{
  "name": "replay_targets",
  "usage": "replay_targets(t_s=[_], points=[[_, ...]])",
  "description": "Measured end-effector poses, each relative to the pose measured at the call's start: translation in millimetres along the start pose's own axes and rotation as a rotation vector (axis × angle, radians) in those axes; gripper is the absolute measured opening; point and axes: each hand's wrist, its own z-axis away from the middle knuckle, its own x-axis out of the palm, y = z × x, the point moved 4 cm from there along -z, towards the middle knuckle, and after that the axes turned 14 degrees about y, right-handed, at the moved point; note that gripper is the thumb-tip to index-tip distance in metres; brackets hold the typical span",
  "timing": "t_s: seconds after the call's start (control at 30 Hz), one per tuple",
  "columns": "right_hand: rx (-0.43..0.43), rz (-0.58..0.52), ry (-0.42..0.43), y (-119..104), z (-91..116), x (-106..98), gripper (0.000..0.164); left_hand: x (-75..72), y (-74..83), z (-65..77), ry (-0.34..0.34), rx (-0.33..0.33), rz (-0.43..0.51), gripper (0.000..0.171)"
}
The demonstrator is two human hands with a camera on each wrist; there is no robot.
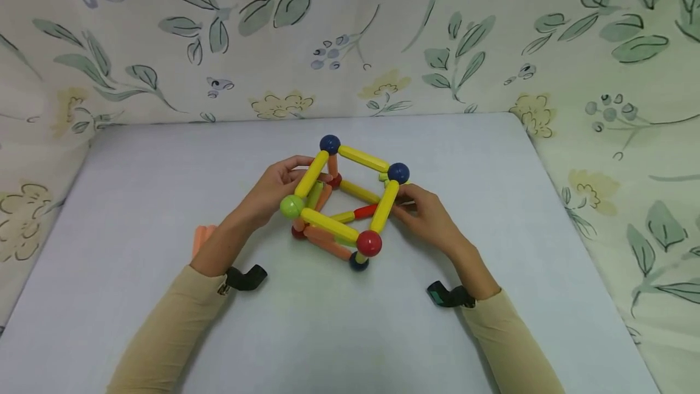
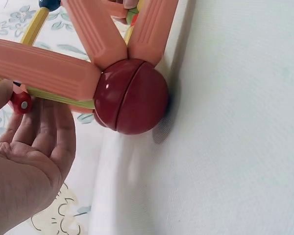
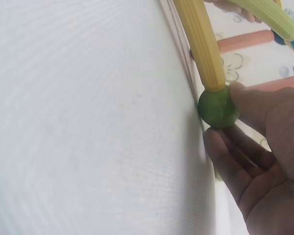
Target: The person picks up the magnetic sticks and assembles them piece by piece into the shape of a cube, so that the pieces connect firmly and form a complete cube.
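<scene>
A box-shaped frame of magnetic building sticks and balls stands mid-table. Its upper square has yellow sticks joined by two dark blue balls, a light green ball and a red ball. My left hand holds the frame's far left side, thumb and fingers around a lower red ball. Closer to that wrist camera, orange sticks meet at a dark red ball. On the right, my right hand pinches a green ball with a yellow stick attached, low by the table.
Orange sticks lie on the white table, partly hidden behind the left forearm. Floral cloth hangs beyond the table's far edge and shows along both sides. Each wrist wears a black strap-on camera.
</scene>
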Motion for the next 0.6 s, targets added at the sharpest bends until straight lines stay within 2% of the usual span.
replay_targets(t_s=[0.37,0.47,0.6], points=[[0.004,0.017,0.003,2,0,0,0.033,9.0,-3.1,-2.1,0.006,-0.011,0.049,0.042],[0.003,0.017,0.005,3,0,1,0.033,12.7,-1.4,-1.6,-0.010,-0.019,0.090,0.044],[-0.008,0.008,0.005,3,0,1,0.033,16.9,0.4,-1.0,-0.049,0.001,0.109,0.041]])
